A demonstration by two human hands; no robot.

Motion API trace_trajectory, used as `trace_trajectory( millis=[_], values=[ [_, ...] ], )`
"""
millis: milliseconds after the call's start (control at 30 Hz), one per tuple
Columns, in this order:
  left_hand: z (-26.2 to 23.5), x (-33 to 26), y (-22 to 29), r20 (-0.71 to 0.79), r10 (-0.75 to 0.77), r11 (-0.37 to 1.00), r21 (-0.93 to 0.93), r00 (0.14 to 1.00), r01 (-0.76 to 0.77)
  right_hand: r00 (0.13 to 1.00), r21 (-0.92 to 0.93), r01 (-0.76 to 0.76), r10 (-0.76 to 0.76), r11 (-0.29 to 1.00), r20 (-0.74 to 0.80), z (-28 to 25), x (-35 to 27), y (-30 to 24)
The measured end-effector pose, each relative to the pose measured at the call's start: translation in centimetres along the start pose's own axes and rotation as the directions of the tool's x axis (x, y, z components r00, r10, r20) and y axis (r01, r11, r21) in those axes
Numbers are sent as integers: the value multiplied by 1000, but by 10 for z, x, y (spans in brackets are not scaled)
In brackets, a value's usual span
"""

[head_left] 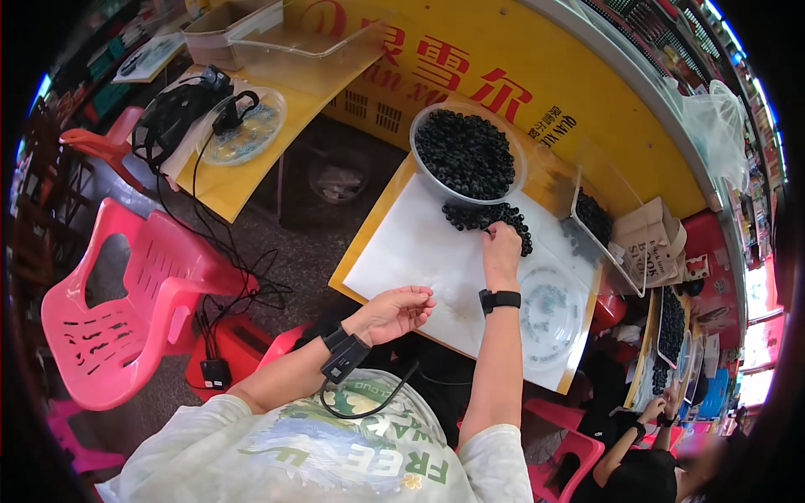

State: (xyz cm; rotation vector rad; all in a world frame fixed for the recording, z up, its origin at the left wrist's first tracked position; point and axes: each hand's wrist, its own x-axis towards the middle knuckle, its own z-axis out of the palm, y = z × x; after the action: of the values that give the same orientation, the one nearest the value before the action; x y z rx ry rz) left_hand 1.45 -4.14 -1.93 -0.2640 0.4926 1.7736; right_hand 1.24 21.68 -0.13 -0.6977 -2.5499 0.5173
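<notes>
My left hand (396, 315) is over the near edge of the white table top (402, 243), its fingers curled together near the thumb; anything between them is too small to make out. My right hand (502, 250) reaches down to a loose pile of small black round pieces (478, 220), its fingertips pinched at the pile's near edge, their contents hidden. Behind the pile stands a round clear tub (413, 144) heaped with the same black pieces. To the right of my right forearm lies a shallow round clear dish (579, 314) with tiny bluish pieces in it.
A clear rectangular bin (625, 264) with black pieces stands at right, beside a paper bag (650, 243). A second table (243, 180) at left holds a black bag (176, 113) and cables. Pink chairs (126, 310) stand left. Another person's hands (658, 409) work at far right.
</notes>
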Motion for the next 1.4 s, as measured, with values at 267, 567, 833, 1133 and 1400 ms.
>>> trace_trajectory(
  millis=[267,567,833,1133,1400],
  values=[
    [35,10,8,-48,153,980,133,987,-145,959,599,-275,255,752,121,-65,-86,-62],
    [42,24,-16,-34,27,948,316,999,-15,998,456,-9,34,890,-46,-77,-148,-56],
    [45,22,-17,-73,-40,928,366,997,64,947,307,-303,322,902,-12,-158,-169,30],
    [47,21,-8,-17,-25,961,276,1000,29,987,92,-161,161,983,15,-172,-167,89],
    [31,23,-4,-37,10,947,323,999,3,994,-29,-104,105,994,10,-156,-163,114]
  ],
)
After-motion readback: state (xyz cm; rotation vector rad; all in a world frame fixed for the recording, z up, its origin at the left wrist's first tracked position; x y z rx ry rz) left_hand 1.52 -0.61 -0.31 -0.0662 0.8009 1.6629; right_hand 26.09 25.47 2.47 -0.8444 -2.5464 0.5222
